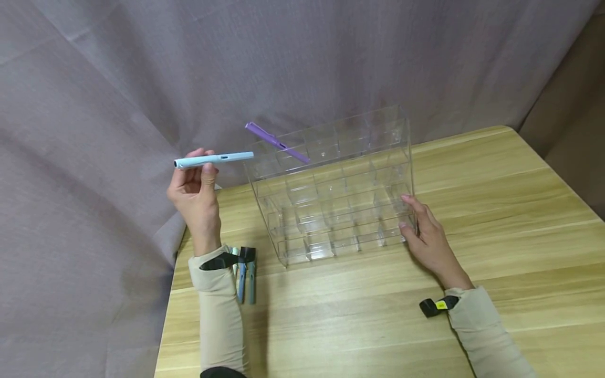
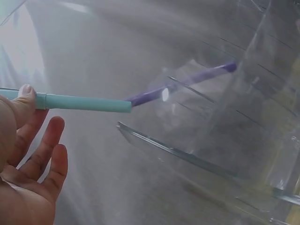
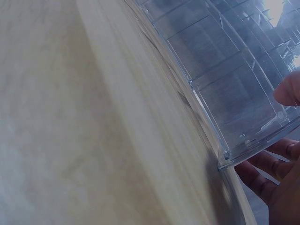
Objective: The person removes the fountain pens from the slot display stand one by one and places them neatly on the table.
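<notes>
My left hand (image 1: pixel 196 197) pinches a light blue pen (image 1: pixel 231 157) between thumb and fingers, holding it nearly level in the air at the left of a clear acrylic pen organizer (image 1: pixel 326 157). In the left wrist view the pen's (image 2: pixel 89 102) free end overlaps a purple pen (image 2: pixel 187 82). That purple pen (image 1: pixel 267 135) leans in a top-row compartment at the organizer's left end. My right hand (image 1: pixel 427 239) grips the organizer's right side wall. The right wrist view has its thumb (image 3: pixel 288 91) on the inner side of the wall and the other fingers outside.
Several pens (image 1: pixel 247 283) lie on the wooden table (image 1: pixel 340 315) beside the left forearm, partly hidden by the wrist strap. Grey curtain cloth (image 1: pixel 283 63) hangs behind the organizer and along the left edge of the table.
</notes>
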Tool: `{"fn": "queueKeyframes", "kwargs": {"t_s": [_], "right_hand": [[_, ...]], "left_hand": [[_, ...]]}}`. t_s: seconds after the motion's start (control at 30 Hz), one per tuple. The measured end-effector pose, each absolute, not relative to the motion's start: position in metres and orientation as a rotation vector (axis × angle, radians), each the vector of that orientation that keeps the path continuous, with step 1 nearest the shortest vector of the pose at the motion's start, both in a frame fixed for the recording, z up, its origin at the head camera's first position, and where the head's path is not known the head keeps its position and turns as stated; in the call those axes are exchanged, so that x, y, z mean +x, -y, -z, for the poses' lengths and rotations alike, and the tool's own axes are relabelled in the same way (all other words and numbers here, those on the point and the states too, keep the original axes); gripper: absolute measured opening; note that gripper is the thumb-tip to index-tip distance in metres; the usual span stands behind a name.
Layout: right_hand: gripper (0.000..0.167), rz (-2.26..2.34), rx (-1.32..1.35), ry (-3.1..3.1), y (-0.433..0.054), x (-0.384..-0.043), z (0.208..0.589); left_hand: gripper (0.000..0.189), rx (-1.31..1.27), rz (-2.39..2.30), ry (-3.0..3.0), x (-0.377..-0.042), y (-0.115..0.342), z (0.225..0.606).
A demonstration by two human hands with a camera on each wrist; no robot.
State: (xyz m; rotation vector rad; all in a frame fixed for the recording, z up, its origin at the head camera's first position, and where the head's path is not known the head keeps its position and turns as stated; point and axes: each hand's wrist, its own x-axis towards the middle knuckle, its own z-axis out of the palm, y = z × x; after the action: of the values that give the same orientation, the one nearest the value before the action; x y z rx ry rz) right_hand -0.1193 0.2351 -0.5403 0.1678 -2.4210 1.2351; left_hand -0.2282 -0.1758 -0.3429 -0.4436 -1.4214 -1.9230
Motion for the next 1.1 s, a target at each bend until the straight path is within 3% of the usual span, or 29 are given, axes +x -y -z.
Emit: {"fn": "queueKeyframes", "kwargs": {"t_s": [0.23,0.6,1.1], "right_hand": [[0.070,-1.242,0.171,2.419,-0.238,-0.119,0.542],[0.070,-1.242,0.166,2.420,-0.238,-0.119,0.543],[0.069,-1.246,0.162,2.434,-0.237,-0.118,0.541]], "left_hand": [[0.049,-0.456,1.918,1.424,-0.216,0.185,0.341],[0.035,-0.539,1.978,1.517,-0.202,0.207,0.359],[0.030,-0.358,1.884,1.773,-0.178,0.252,0.395]]}}
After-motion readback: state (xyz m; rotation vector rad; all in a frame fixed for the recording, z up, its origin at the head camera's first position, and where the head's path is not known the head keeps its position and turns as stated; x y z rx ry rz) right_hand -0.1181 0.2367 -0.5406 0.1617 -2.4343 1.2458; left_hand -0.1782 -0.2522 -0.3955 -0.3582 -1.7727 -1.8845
